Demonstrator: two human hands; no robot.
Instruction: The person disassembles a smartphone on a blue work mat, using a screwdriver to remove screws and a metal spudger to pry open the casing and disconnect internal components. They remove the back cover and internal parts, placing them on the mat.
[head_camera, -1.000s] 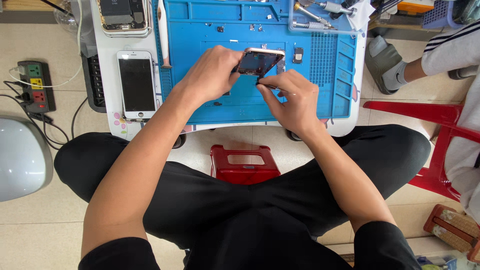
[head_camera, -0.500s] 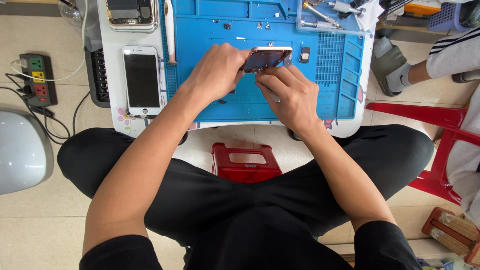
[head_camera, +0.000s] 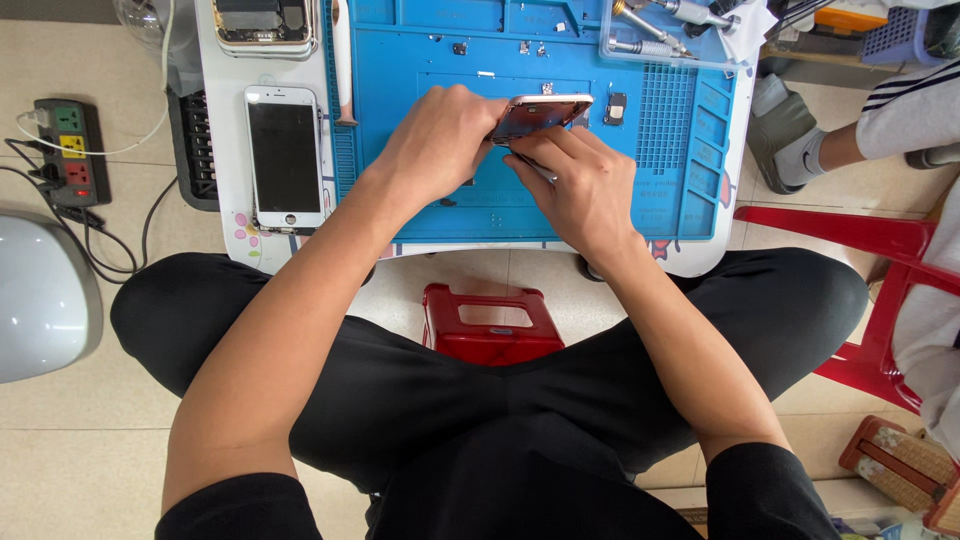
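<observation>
The blue mat (head_camera: 450, 200) covers your table, with a white phone (head_camera: 285, 155) lying at its 9 o'clock. Your left hand (head_camera: 440, 140) clasps the pink phone (head_camera: 540, 112) tilted over the mat's centre; your right hand (head_camera: 585, 185), at the phone's 5 o'clock, pinches a thin tool (head_camera: 535, 168) against its lower edge.

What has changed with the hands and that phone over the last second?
The rose-gold phone body has tipped from screen-up to nearly edge-on. The left hand and right hand still grip it over the blue work mat. The white-framed phone screen stays put.
</observation>
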